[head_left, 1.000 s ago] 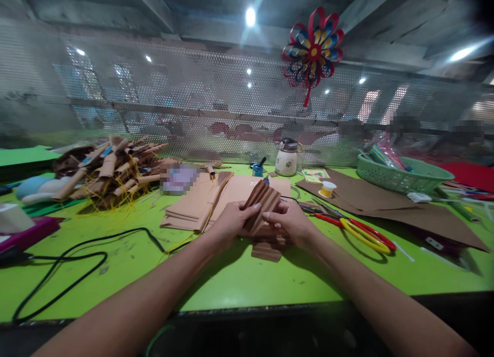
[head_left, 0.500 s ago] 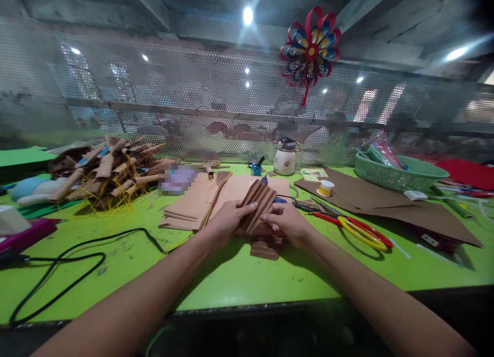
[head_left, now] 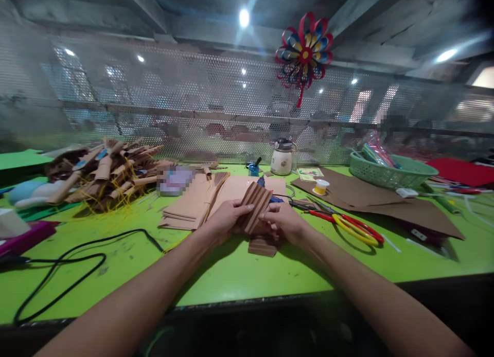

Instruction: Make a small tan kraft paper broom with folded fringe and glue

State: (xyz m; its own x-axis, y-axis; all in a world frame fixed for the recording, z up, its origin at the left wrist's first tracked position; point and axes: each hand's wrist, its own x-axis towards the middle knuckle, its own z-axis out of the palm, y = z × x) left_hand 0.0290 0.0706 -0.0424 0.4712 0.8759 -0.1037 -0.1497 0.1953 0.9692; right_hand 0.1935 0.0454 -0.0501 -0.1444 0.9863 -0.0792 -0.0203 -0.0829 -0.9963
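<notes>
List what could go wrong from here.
- The pleated brown paper, in the left hand, might bend or slip if pinched unevenly.
- The scissors lie beside the right hand and forearm; a sideways sweep could knock them.
- The black cord loops near the left forearm, so it could snag.

Ceiling lamp (head_left: 244, 18) flares; dim overall; edges apparently smeared.

There are two hands: one left hand (head_left: 227, 219) and one right hand (head_left: 288, 221). One piece of pleated paper (head_left: 253, 205) is held, and at least one other folded piece (head_left: 262, 246) lies nearer. Farther, I count one white bottle (head_left: 281, 162) and one small blue bottle (head_left: 253, 170). On the right are one basket (head_left: 393, 176) and one spool (head_left: 321, 187). The paper rolls (head_left: 103, 167) on the left are too tangled for counting.
</notes>
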